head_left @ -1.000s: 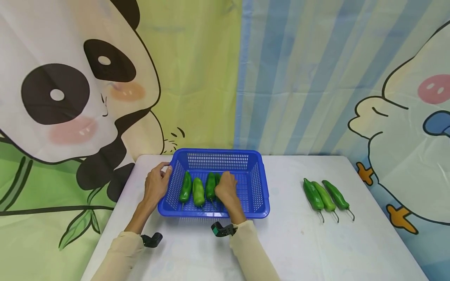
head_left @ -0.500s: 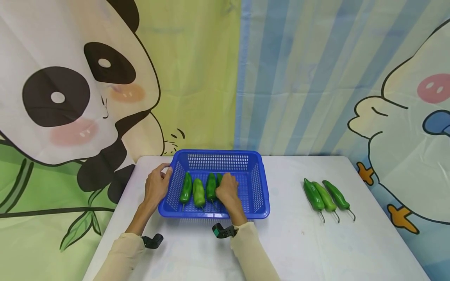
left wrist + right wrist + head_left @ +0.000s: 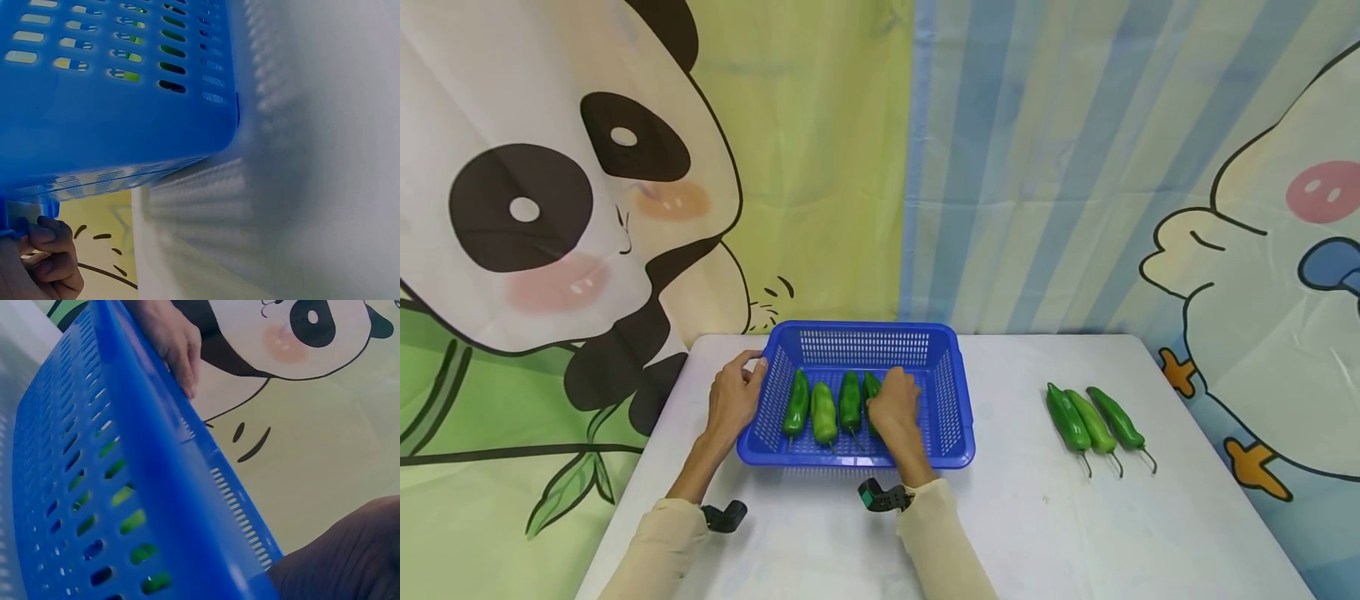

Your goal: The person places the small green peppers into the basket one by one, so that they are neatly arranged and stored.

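A blue plastic basket (image 3: 856, 459) with slotted sides stands on the white table. My left hand (image 3: 733, 398) holds its left rim, fingers curled at the edge in the left wrist view. Inside lie three green chili peppers in a row: a dark one (image 3: 797, 403), a lighter one (image 3: 823, 414) and another dark one (image 3: 850, 402). My right hand (image 3: 895, 406) reaches into the basket, its thumb side across a fourth green chili pepper (image 3: 871, 385); its fingertips are hidden. Low in the right wrist view, part of the right hand (image 3: 350, 556) shows beyond the rim.
On the right of the white table (image 3: 1022, 533) three more green chili peppers lie side by side: one dark (image 3: 1068, 417), one lighter (image 3: 1093, 423), one dark (image 3: 1117, 415). A cartoon-print curtain (image 3: 820, 167) hangs right behind the basket.
My right hand has shifted a little to the right inside the basket, and the fourth pepper slightly with it, so more of that pepper shows. The left hand stays at the rim.
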A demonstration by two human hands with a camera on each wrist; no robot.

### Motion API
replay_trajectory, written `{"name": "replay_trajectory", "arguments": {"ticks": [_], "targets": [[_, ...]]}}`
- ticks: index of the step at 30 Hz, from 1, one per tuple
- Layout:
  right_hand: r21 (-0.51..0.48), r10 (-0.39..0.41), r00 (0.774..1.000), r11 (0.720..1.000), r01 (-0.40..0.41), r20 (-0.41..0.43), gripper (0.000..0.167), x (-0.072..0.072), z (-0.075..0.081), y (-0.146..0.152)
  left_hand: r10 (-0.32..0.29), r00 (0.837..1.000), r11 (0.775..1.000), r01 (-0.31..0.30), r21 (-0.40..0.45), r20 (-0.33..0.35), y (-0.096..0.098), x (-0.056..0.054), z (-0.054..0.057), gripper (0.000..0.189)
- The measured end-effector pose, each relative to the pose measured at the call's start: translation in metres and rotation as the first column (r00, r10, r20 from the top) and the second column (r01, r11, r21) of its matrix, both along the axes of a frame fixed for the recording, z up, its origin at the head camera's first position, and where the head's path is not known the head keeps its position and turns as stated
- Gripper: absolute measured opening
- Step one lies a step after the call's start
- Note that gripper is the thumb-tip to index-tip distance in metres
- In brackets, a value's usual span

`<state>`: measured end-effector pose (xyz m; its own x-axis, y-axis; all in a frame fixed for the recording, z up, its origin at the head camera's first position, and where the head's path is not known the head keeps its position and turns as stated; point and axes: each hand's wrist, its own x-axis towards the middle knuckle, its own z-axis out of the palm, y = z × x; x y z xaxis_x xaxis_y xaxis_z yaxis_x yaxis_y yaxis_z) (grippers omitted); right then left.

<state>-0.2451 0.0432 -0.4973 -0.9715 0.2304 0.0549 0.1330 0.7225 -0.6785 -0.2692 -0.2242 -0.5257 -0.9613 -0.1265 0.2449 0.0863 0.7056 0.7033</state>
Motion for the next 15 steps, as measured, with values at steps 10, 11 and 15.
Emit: {"name": "replay_trajectory", "arguments": {"ticks": [10,11,15], "targets": [[-0.102,-0.003,0.999,0.995,-0.001,-0.041,0.042,-0.018,-0.018,0.026,0.001,1.000,1.000,-0.001,-0.007,0.003,-0.001,0.000,-0.001,0.041],[-0.118,0.006,0.999,0.993,-0.012,-0.047,0.049,-0.028,-0.031,0.033,0.000,1.000,1.000,0.000,-0.006,0.005,-0.001,0.000,-0.002,0.041],[-0.191,0.040,0.992,0.980,-0.063,-0.123,0.075,-0.041,-0.046,0.050,-0.005,1.000,1.000,0.005,-0.003,0.001,0.001,0.000,-0.001,0.041]]}}
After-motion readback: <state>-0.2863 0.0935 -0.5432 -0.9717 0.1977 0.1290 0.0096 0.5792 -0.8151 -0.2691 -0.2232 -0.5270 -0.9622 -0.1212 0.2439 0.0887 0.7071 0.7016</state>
